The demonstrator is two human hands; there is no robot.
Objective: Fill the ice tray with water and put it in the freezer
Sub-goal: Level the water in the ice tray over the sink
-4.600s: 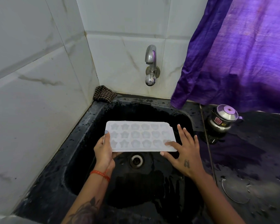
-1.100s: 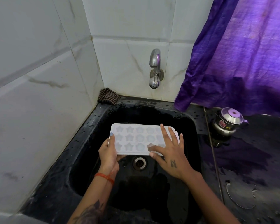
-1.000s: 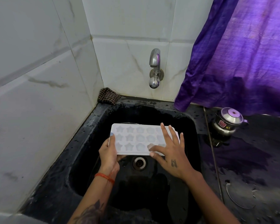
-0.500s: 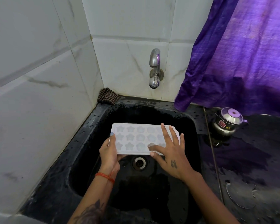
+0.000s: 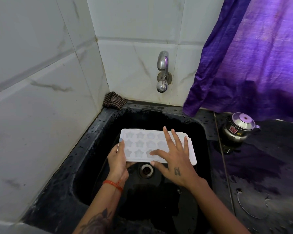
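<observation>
A white ice tray (image 5: 139,144) with star and flower moulds is held level over the black sink (image 5: 98,132). My left hand (image 5: 118,159) grips its left end, thumb on top and fingers underneath. My right hand (image 5: 172,157) lies flat on the tray's right half with straight, spread fingers, covering several moulds. The steel tap (image 5: 162,71) on the tiled back wall is above and behind the tray; no water runs from it.
The drain (image 5: 146,169) shows below the tray. A checked cloth (image 5: 114,100) sits in the sink's back left corner. A purple curtain (image 5: 252,56) hangs at the right. A small steel pot with a lid (image 5: 238,127) stands on the wet black counter (image 5: 269,166).
Since 4.6 s ago my right hand slid from the tray's right edge onto its top. Over the last second both hands and the tray have barely moved.
</observation>
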